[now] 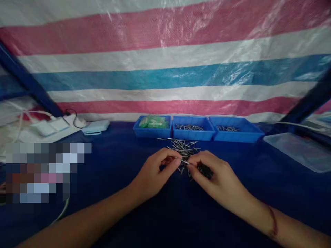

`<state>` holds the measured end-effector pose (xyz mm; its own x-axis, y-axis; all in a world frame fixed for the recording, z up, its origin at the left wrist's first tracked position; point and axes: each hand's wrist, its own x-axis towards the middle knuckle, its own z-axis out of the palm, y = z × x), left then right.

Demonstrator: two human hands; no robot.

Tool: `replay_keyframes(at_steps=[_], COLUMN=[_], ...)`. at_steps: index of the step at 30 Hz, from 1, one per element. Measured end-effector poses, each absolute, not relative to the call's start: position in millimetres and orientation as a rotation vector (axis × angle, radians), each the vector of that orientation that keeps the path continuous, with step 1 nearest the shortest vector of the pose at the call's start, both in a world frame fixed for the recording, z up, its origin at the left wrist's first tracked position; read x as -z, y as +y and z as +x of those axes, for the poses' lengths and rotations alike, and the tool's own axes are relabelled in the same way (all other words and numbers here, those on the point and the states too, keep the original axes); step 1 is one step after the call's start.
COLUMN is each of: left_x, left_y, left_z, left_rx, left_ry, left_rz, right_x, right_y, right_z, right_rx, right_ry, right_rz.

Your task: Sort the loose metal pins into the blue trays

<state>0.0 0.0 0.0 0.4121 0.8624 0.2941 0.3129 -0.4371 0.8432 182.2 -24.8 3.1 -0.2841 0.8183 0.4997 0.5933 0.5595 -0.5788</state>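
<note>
My left hand (160, 171) and my right hand (216, 175) meet over the table, thumb and forefinger of each pinching one end of a thin metal rod (184, 162). Fingertips cover much of it, so its exact kind cannot be made out. Just beyond my fingers lies a loose pile of similar slim metal rods (183, 146), pointing in many directions. A heap of small black pieces (205, 170) shows partly behind my right hand; I cannot tell what they are.
Three blue bins stand in a row at the back: one with green packets (154, 121), a middle bin (193, 135) and a right bin (236, 136) with metal rods. A translucent lid (297, 151) lies right. Power strip (51, 132) and light-blue case (96, 127) sit left.
</note>
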Motion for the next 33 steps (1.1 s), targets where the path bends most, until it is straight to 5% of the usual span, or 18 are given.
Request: replay_keyframes(at_steps=[21,28,33], left_x=[-1.8,-3.6,-1.6], left_y=[-2.1,11.6,22.4], left_z=[0.6,-10.0,-19.5], left_rx=[-0.854,-1.033,-0.784], left_ry=[0.956,1.301,1.367], left_rz=[2.010,1.956,2.375], right_x=[-22.8,-29.5,-21.8], right_y=[-28.1,22.3,45.6], right_z=[193.9,260.0,295.4], right_rx=[0.049,0.569,0.676], right_ry=[-2.138,-1.780,-1.677], right_rz=[-0.959,-1.380,-1.784])
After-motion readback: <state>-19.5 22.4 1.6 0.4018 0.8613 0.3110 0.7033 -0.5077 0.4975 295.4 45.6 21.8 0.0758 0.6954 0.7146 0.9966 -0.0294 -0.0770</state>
